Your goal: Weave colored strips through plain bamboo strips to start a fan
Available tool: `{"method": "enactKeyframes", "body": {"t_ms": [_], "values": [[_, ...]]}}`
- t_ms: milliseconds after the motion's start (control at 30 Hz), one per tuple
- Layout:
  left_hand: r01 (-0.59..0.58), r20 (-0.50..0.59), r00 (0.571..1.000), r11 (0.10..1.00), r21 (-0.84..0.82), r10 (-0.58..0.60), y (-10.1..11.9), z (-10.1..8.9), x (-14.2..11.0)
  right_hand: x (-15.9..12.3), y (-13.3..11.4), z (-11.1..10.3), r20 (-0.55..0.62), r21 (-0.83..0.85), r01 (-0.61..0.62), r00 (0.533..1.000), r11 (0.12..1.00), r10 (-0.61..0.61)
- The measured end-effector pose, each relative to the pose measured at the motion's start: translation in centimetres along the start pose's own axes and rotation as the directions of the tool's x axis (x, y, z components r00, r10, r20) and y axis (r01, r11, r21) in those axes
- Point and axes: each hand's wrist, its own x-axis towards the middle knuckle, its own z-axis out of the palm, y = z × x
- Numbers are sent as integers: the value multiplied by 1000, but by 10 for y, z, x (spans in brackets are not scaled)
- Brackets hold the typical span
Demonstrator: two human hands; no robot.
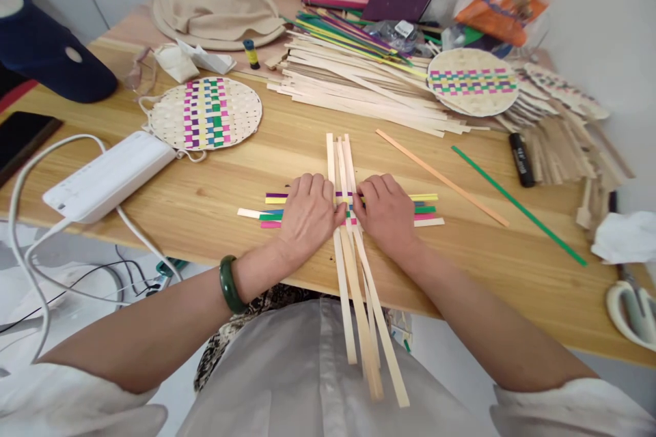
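Pale bamboo-like strips (344,300) run lengthwise towards me and hang over the table's front edge. Coloured strips (424,209) in purple, yellow, blue, green and pink cross them, along with a plain one, and a small woven patch (350,213) shows where they meet. My left hand (310,212) lies over the left half of the coloured strips, fingers curled and thumb against the patch. On the other side, my right hand (387,215) grips the same strips, its thumb also at the patch. The undersides of both hands are hidden.
An orange strip (441,176) and a green strip (517,205) lie to the right, near a black marker (521,160). Finished woven ovals (205,114) and a white power strip (108,176) sit left. Loose strips (359,85) are piled behind; scissors (633,307) lie far right.
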Motion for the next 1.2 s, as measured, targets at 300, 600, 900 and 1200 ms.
{"method": "enactKeyframes", "body": {"t_ms": [300, 600, 900, 1200], "values": [[-25, -19, 1000, 978, -207, 22, -14, -12, -2, -2, 7, -3, -63, 65, -159, 985, 985, 163], [-177, 25, 978, 897, -406, 205, -38, -13, -26, -3, 22, -32, 127, 326, -75, 991, 942, 35], [-160, 34, 982, 907, -389, 188, -36, -12, -16, -19, 14, -29, 117, 239, 43, 991, 970, -73], [-82, 48, 991, 859, -506, 123, -34, -14, -13, -19, 21, -25, 102, 216, 93, 988, 972, -117]]}}
